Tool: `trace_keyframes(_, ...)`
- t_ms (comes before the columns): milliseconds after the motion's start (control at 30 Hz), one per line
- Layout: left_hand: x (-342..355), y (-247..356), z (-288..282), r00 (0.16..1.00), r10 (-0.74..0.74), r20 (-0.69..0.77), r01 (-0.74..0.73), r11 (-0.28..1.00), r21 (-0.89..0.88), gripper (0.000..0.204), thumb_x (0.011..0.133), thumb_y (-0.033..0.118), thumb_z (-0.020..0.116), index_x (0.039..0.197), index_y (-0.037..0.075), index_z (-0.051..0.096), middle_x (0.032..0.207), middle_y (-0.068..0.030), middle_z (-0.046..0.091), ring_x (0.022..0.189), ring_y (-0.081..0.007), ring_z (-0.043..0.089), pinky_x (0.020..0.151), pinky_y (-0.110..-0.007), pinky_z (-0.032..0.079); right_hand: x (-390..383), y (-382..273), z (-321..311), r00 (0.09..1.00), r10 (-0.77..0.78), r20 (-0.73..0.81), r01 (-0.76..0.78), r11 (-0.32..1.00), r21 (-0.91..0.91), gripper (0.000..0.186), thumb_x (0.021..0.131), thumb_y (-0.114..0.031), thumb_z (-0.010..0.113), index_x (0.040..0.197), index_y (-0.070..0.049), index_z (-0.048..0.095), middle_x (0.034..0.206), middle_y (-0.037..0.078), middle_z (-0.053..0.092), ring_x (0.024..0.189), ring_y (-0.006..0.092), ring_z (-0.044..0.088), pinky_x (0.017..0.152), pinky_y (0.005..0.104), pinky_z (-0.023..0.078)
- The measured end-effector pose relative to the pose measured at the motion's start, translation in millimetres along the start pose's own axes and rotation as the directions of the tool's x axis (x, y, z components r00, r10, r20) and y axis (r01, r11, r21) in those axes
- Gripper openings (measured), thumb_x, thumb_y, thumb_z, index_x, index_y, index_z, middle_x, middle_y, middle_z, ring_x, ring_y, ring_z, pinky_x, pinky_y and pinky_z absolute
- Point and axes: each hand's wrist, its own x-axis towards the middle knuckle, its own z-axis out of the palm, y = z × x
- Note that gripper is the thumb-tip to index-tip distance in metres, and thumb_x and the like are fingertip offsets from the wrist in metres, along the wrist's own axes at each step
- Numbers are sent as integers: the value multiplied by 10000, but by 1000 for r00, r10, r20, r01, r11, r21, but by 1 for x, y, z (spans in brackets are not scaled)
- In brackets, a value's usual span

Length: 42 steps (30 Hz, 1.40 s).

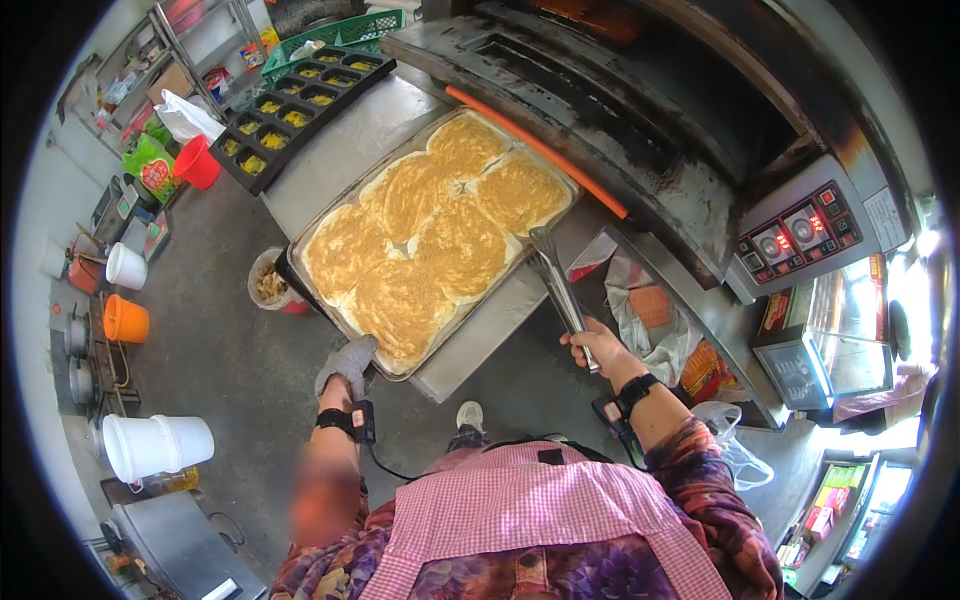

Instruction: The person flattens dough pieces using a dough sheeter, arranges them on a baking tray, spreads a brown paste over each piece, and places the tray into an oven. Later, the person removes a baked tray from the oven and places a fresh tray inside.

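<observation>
Tray: large rectangular metal baking tray (322, 222) of golden round flatbreads (430, 235), resting on the steel counter (345, 140) before the oven.
Left hand (345, 366): grey-gloved against heat, fingers closed on the tray's near corner, steadying it.
Right hand (590, 345): bare, fingers wrapped around long steel tongs (553, 280); tips at the tray's right edge, beside the breads.

A steel counter (345, 140) in front of me carries my baking tray (322, 300) of golden flatbreads (440, 235) and a black compartment mould (262, 165).
</observation>
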Motion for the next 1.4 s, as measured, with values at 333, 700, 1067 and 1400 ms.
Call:
trace_keyframes(333, 26, -19, -19, 987, 76, 141, -78, 997, 14, 363, 850, 368, 671, 1104, 112, 635, 986, -24, 664, 869, -173, 626, 689, -290, 491, 7, 18, 3, 1000, 15, -26, -16, 999, -36, 510, 753, 18, 539, 1241, -4, 396, 923, 142, 598, 552, 131, 498, 429, 273, 424)
trace_keyframes(700, -18, 2, -2, 996, -32, -87, 69, 888, 455, 358, 838, 270, 611, 1058, -12, 614, 852, -115, 661, 698, -228, 639, 556, -348, 503, 11, 10, -14, 997, 68, -34, -71, 990, -123, 505, 710, 30, 530, 1202, 5, 415, 921, 149, 565, 534, 146, 498, 434, 278, 429)
trace_keyframes(1067, -166, -18, -93, 779, 620, 94, -597, 687, 414, 142, 833, 156, 623, 847, 15, 615, 812, -29, 623, 733, -144, 581, 668, -307, 478, -31, -31, 27, 973, -34, 229, 44, 998, -38, 617, 754, 34, 539, 1348, -22, 383, 844, 103, 573, 502, 112, 480, 437, 256, 402)
trace_keyframes(1400, -292, 11, -67, 524, 847, 94, -710, 373, 597, 273, 857, 233, 636, 720, 4, 580, 696, -110, 585, 659, -174, 543, 616, -309, 437, -133, -101, 18, 946, -186, 266, 217, 972, -91, 551, 773, 45, 535, 1306, -23, 415, 837, 82, 578, 504, 104, 482, 431, 243, 399)
